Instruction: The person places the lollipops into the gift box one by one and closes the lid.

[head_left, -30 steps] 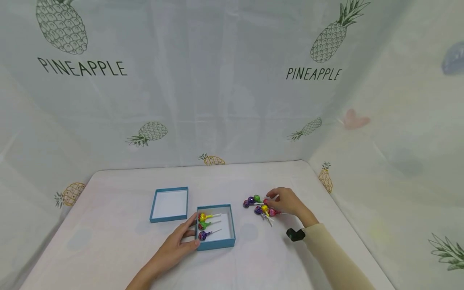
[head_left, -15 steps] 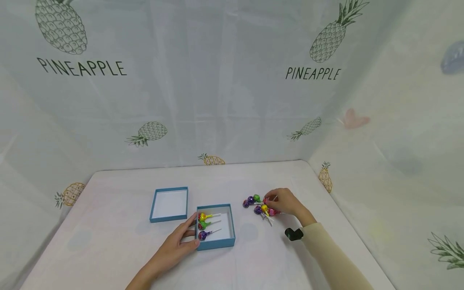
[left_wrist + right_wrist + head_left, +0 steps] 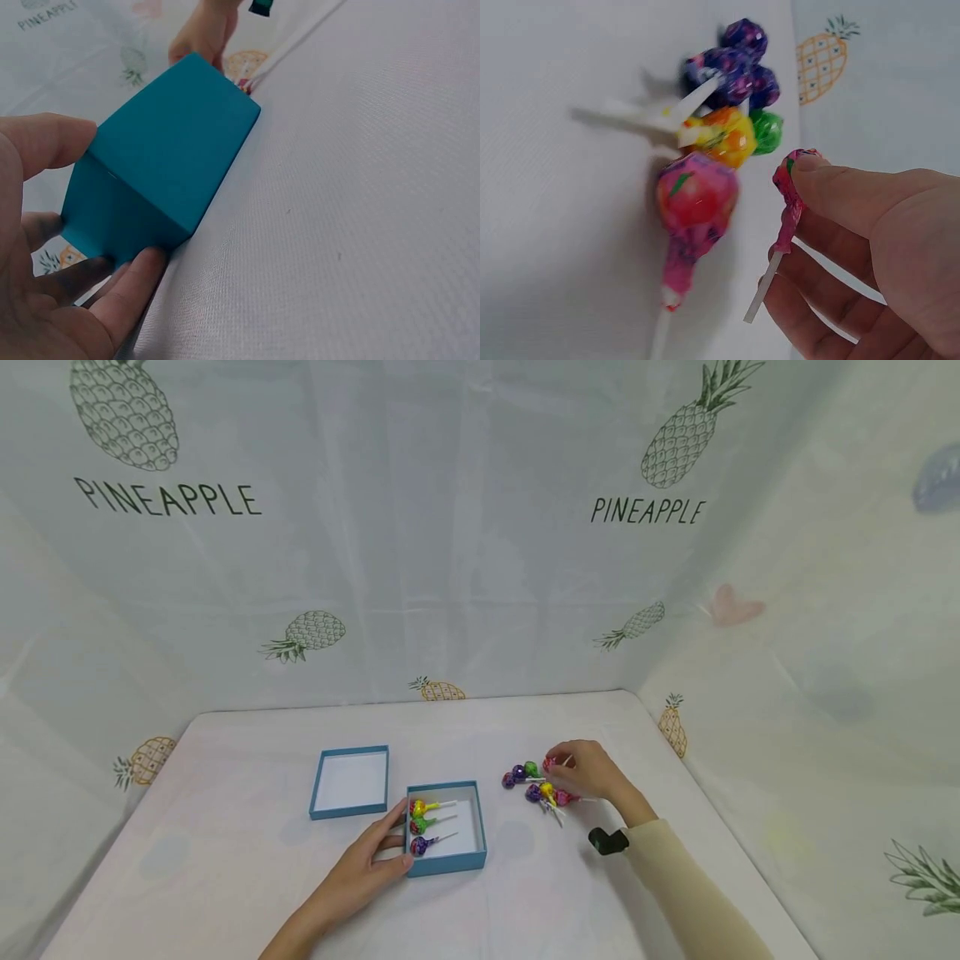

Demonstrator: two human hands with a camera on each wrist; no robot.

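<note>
My right hand pinches a pink-wrapped lollipop by its candy head between thumb and fingers, its white stick hanging down. It is held just above a loose pile of lollipops, among them another pink one, a yellow one, a green one and several purple ones. My left hand grips the left side of an open blue box, thumb at the near corner and fingers along the side. Inside the box lie a yellow, a green and a purple lollipop in a column, sticks pointing right.
A blue box lid with a white inside lies on the table, behind and left of the box. Pineapple-print cloth hangs at the back and sides of the table.
My right hand has taken hold of the pink lollipop and raised it slightly from the pile. The left hand and the box have stayed in place.
</note>
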